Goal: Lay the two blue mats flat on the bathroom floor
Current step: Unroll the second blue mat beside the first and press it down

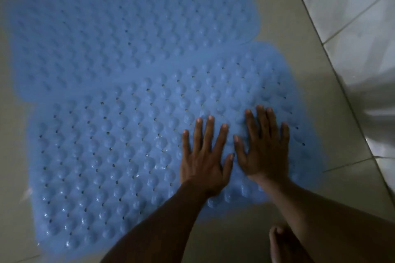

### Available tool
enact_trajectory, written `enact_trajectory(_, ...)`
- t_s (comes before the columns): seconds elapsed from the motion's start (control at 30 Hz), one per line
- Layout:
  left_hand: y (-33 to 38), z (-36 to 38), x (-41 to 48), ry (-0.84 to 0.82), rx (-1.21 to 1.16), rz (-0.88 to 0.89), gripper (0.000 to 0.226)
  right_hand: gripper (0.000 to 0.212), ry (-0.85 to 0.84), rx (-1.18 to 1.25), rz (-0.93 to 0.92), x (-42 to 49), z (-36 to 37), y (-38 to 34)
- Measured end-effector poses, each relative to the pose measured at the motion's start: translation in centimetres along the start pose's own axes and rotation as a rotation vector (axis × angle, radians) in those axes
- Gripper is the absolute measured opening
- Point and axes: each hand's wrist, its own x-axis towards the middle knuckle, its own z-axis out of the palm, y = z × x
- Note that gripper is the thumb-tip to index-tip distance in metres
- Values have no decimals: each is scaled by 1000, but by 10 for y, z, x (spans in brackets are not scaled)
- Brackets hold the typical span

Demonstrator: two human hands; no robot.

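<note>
Two blue bumpy rubber mats lie spread on the beige tiled floor (333, 126). The far mat (119, 28) fills the upper left. The near mat (111, 156), dotted with small holes, overlaps the far mat's front edge. Both of my hands rest palm down on the near mat's right part, fingers spread. My left hand (205, 156) sits beside my right hand (265, 149), thumbs almost touching. Neither hand holds anything.
A white tiled wall (363, 17) runs diagonally along the right side. My bare foot (277, 243) stands on the floor at the bottom right, just below the near mat's front edge. Bare floor shows at the left edge and the bottom.
</note>
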Motion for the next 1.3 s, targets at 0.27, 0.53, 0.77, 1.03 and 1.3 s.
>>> enact_trajectory(0.27, -2, -2, -2, -46, 24, 28, 71, 73, -72, -28, -6, 0, -3, -2)
enact_trajectory(0.53, -29, -23, -12, -72, -67, 116, 70, 73, -103, 42, 54, 5, -6, -19)
enact_trajectory(0.77, -162, -63, -78, 32, -61, -316, 82, 65, -11, 129, -152, 12, -18, -124)
enact_trajectory(1.03, -254, -44, -140, 66, -17, -449, 70, 62, -62, 200, -452, -19, 1, -253)
enact_trajectory(1.3, -265, -27, -139, 68, -45, -464, 75, 62, -113, 60, -451, -30, 10, -273)
